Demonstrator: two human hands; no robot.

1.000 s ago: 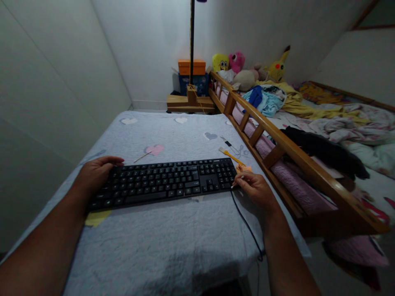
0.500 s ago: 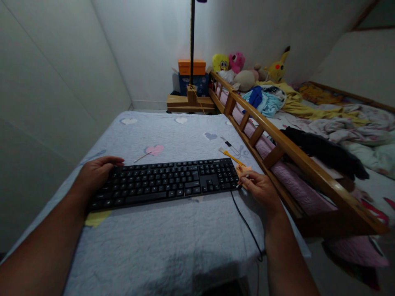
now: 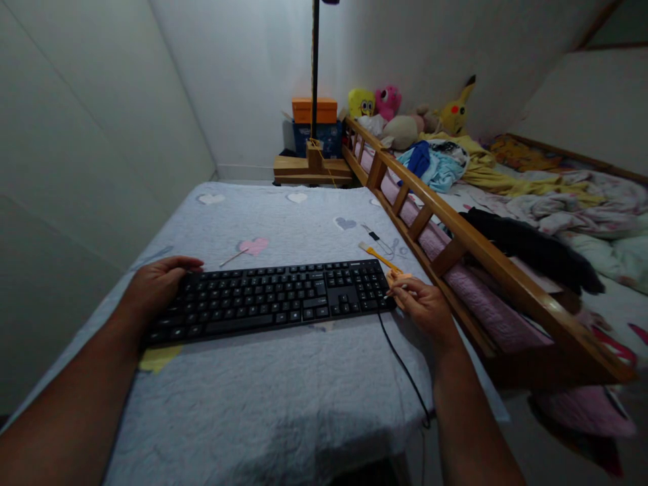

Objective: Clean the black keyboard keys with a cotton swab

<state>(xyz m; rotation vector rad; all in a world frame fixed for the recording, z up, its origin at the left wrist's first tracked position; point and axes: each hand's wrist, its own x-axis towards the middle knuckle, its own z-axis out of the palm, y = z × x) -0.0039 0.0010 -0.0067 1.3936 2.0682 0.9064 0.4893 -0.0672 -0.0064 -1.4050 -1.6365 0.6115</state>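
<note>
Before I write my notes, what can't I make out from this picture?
In the head view:
Keyboard: part of its left end is hidden by the left hand; most markings on its keys are too small and dim to read.
Orange item: partly covered by the right hand.
Black cable: too dim to trace toward the bottom edge.
Black pole: top cut off by the upper edge.

Kbd (image 3: 273,297) & blue box (image 3: 331,138) txt illegible.
</note>
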